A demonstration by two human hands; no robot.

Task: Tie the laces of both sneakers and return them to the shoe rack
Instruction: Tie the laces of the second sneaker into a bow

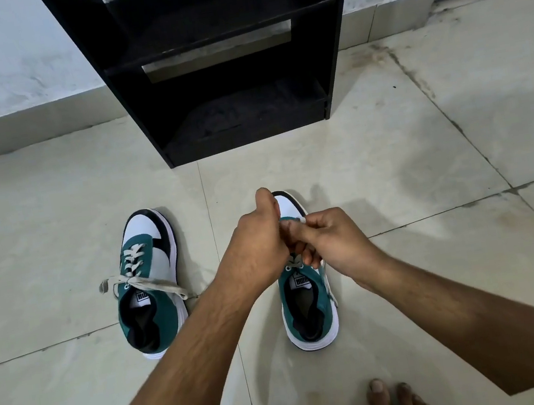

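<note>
Two teal, white and black sneakers stand on the tiled floor, toes pointing at the shoe rack. The left sneaker [149, 285] has loose grey laces [142, 283] spread out to both sides. Over the middle of the right sneaker [308, 303] both my hands meet. My left hand [257, 238] is closed around that shoe's lace, fist raised above the toe. My right hand [328, 238] pinches the lace beside it; a strand hangs down the shoe's right side. The hands hide the knot area.
The black shoe rack [223, 59] stands against the wall straight ahead, its lower shelves bare and dusty. Pale floor tiles surround the shoes. My bare toes [396, 401] show at the bottom right.
</note>
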